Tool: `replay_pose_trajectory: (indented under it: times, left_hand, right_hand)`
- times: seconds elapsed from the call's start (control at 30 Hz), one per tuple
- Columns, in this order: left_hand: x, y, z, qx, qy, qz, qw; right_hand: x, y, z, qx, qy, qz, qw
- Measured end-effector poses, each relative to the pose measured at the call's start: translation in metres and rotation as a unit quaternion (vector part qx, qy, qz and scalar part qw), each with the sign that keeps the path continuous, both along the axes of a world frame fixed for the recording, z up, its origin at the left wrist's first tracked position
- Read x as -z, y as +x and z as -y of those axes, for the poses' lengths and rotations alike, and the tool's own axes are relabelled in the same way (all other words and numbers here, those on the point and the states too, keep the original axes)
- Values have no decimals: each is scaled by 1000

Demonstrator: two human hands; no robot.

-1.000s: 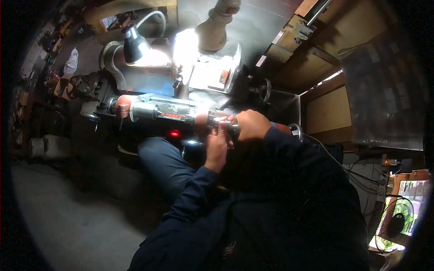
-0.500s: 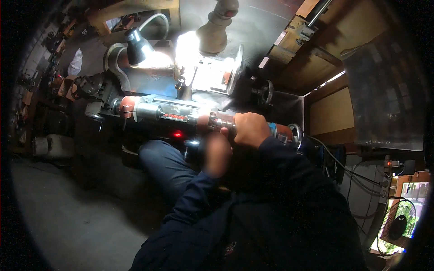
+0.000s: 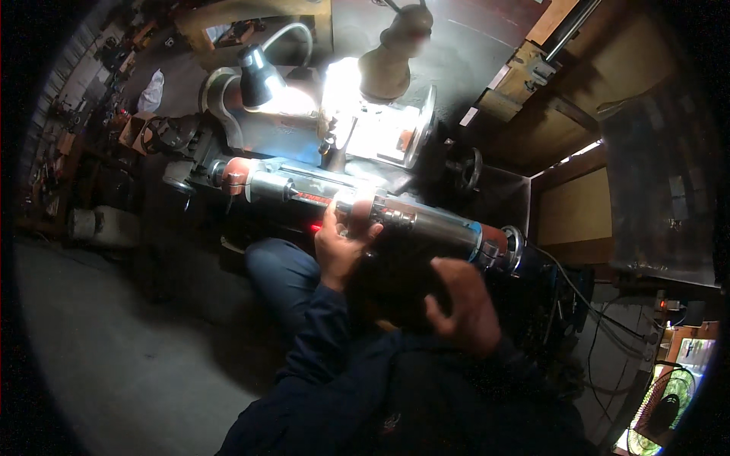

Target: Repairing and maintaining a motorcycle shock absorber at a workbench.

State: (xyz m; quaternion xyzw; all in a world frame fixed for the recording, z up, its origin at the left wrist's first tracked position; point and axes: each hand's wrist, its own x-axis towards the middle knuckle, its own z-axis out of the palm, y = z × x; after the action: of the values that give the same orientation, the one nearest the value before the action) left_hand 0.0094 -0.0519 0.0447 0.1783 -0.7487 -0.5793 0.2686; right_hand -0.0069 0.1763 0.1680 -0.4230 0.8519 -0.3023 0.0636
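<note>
Two hands: in the head view, the left hand (image 3: 341,252) has its grip half curled, finger and thumb spread about the red-brown collar (image 3: 363,205), how firmly I cannot tell; the right hand (image 3: 468,310) is loosely open and empty, apart from the metal cylinder (image 3: 441,229).
Collar's place: on the long machine, just left of that cylinder.
Lamp (image 3: 260,80): black, behind the collar, near a glaring patch of metal.
Floor (image 3: 144,349): dull grey, shadowed toward the machine.
Right side: pale wood panel (image 3: 574,207), dark glossy sheet (image 3: 663,190).
Fan (image 3: 664,414): round, before a bright window (image 3: 696,351).
</note>
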Motion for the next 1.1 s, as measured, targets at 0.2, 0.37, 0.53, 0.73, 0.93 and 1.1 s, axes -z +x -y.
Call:
replay_pose_trajectory:
  times: [0.2,0.37,0.53,0.73,0.93,1.1]
  left_hand:
    - [3,3,7,-5,-30,15,999]
    - [9,-4,3,4,-11,8,1000]
    - [8,-2,3,14,2,10,1000]
    - [6,-1,3,23,-5,3,1000]
    - [1,0,2,37,13,-13,999]
    - [5,-1,3,37,15,-5,999]
  right_hand:
    - [5,-70,32,-12,132,-55,990]
    - [45,-113,68,-39,302,51,951]
    - [48,-117,75,-47,305,41,950]
    - [54,-126,73,-47,285,117,950]
    - [50,-113,71,-32,302,35,952]
    - [50,-113,70,-29,294,4,955]
